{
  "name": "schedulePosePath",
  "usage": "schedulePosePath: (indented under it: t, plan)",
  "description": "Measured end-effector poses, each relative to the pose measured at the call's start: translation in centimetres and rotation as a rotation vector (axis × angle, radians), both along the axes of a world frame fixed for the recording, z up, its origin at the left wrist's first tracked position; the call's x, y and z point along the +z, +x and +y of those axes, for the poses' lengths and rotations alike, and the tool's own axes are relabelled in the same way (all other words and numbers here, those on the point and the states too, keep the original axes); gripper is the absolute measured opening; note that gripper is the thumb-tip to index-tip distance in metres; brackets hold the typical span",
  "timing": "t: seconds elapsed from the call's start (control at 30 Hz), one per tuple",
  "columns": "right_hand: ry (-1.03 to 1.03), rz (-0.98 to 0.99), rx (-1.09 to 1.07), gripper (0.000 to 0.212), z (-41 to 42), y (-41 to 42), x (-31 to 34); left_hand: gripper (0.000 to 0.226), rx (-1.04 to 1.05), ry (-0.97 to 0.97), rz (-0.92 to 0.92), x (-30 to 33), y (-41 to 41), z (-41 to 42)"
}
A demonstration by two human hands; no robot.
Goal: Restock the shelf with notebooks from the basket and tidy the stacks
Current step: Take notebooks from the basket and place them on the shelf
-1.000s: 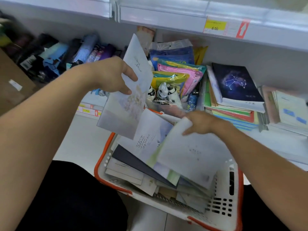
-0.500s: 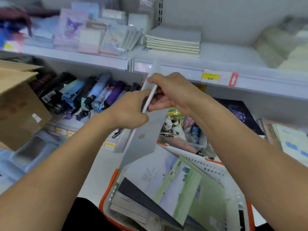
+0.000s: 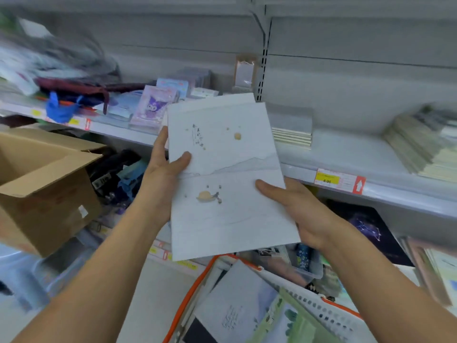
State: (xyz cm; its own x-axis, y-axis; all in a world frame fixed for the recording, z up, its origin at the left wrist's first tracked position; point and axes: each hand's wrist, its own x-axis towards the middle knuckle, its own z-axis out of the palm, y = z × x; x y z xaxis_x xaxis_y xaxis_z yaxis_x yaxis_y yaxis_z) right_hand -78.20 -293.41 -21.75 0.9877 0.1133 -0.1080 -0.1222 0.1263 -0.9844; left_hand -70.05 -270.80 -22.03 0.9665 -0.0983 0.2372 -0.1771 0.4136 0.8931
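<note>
I've got both hands on the pale notebooks (image 3: 222, 174), held up w/ covers facing me: left hand (image 3: 163, 169) grips the left edge, thumb on top; right hand (image 3: 294, 206) grips the lower right edge. Shelf (image 3: 346, 149) w/ a notebook stack (image 3: 291, 134) just beyond; basket (image 3: 309, 305) below my hands, more notebooks inside.

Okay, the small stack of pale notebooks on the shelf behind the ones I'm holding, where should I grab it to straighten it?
Probably by its two short ends, coming from the front. The stack lies flat with its long page edge facing you, and bare shelf lies to its right. Both hands are full now: the left hand and right hand hold the notebooks.
</note>
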Motion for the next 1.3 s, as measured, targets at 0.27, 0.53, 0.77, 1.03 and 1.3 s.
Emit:
schedulePosePath:
  t: [0.27,0.53,0.77,1.03,1.3]
  plan:
    - [0.074,-0.069,-0.472,0.024,-4.3,4.4,4.8,0.055,-0.317,-0.008,0.114,0.9,0.0,-3.9]
    - [-0.127,0.148,-0.499,0.006,-8.8,11.9,8.5,0.061,-0.271,-0.033,0.156,0.4,0.6,-4.0]
    - [-0.768,0.088,-0.335,0.114,-10.0,11.1,8.2,0.053,-0.254,0.020,0.170,0.0,0.9,-4.0]
    - [-1.214,-0.043,-0.442,0.091,-9.8,14.6,6.3,0.050,-0.208,0.069,0.195,0.1,0.6,-4.6]
    - [-1.145,-0.004,-0.549,0.073,-10.3,18.4,6.2,0.049,-0.178,0.106,0.220,-0.1,0.6,-4.7]
